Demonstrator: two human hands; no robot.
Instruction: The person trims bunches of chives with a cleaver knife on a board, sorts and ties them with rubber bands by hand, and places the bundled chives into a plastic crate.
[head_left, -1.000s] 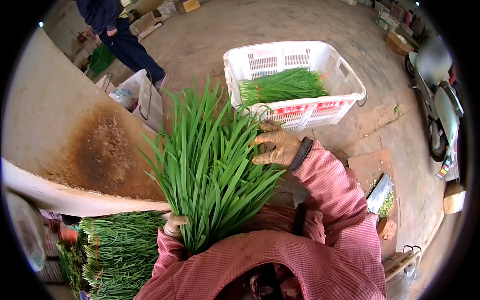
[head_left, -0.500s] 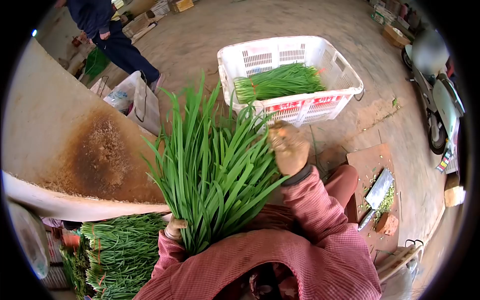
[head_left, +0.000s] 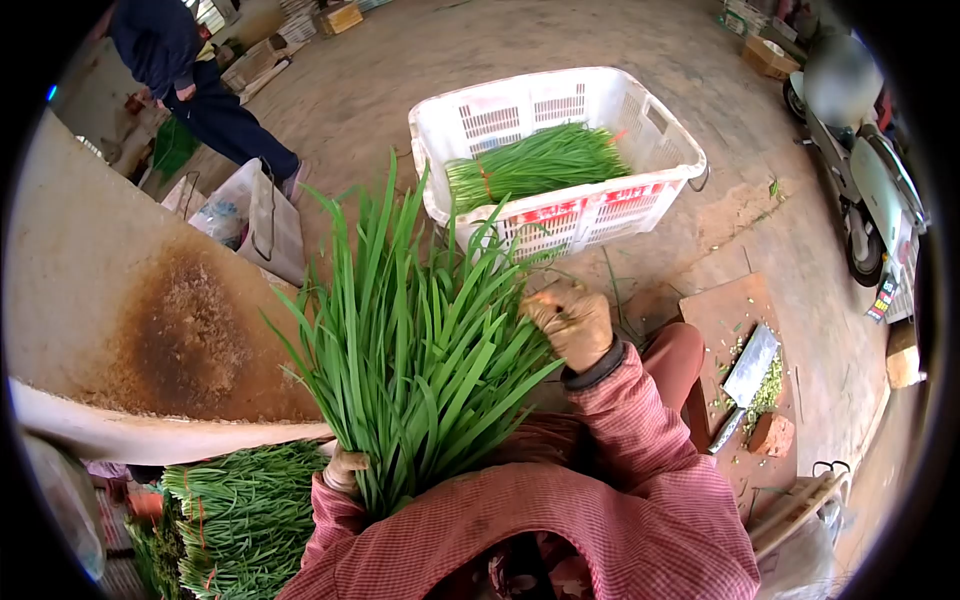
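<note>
A large loose bunch of long green leaves (head_left: 415, 350) fans upward in front of my body. My left hand (head_left: 345, 470), gloved, is wrapped round its lower left side. At the right edge of the leaves is my right hand (head_left: 575, 325), also gloved, its fingers curled together at the leaf tips; a thin strand may be between them, too small to make out. Beyond the bunch stands a white plastic crate (head_left: 580, 215) with a tied green bundle (head_left: 535, 165) lying inside. Stacked tied bundles (head_left: 250, 520) are at my lower left.
A cleaver (head_left: 750, 365) lies on a board (head_left: 725, 300) with green scraps and a brick piece (head_left: 772, 435). A rust-stained curved surface (head_left: 200, 330) is at the left. Behind it are a white bin (head_left: 275, 225) and a standing person (head_left: 210, 100). A scooter (head_left: 865, 190) stands right.
My right hand was spread against the leaves; it has drawn away to the right and its fingers have curled in. My left hand keeps its hold. The cleaver has come fully into view.
</note>
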